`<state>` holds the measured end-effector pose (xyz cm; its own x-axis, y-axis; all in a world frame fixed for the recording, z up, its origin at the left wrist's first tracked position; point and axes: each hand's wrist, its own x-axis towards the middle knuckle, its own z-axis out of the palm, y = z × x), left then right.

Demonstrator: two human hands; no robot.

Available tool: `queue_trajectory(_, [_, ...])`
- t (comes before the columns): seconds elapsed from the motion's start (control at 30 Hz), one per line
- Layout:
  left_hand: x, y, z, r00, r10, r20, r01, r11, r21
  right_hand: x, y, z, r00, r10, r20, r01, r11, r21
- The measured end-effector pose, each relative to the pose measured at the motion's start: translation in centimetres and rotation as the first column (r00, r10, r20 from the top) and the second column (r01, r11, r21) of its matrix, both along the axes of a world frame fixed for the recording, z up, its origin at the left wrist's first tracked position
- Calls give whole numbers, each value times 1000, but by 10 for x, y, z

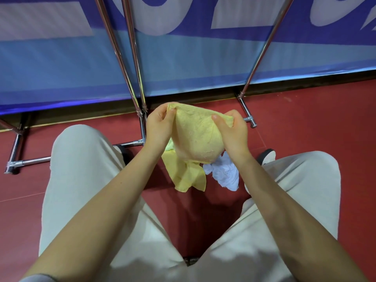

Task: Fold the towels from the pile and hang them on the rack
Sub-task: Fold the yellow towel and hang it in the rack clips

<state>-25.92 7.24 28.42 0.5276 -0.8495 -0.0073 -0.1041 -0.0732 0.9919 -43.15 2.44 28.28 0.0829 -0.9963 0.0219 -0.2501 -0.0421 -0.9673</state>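
A yellow towel (194, 137) hangs between my two hands, above the floor and in front of my knees. My left hand (159, 125) pinches its upper left corner. My right hand (232, 129) grips its upper right edge. The towel bulges in the middle and its lower part droops. On the floor beneath lies the pile: another yellow towel (186, 176), a white towel (223, 174) and a sliver of pale green cloth (169, 146). The chrome rack (130, 58) stands just beyond, its poles rising out of view.
The rack's base bars (30, 161) and feet (249, 119) rest on the red floor (305, 119). A blue banner (61, 68) runs behind the rack. My knees in light trousers (81, 169) flank the pile. A shoe (267, 156) shows at the right.
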Motion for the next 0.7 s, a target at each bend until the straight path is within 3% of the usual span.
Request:
queue_trajectory(0.3, [-9, -2, -3, 1000, 16, -24, -15, 999, 43, 12, -8, -11, 989, -127, 79, 112, 980, 166])
queue_trajectory(0.5, [-19, -5, -15, 976, 138, -166, -106, 976, 189, 30, -7, -27, 973, -211, 98, 169, 930, 327])
queue_trajectory(0.7, [-40, -6, -9, 958, 127, -259, -83, 981, 174, 48, -3, -26, 941, -258, 218, 144, 891, 431])
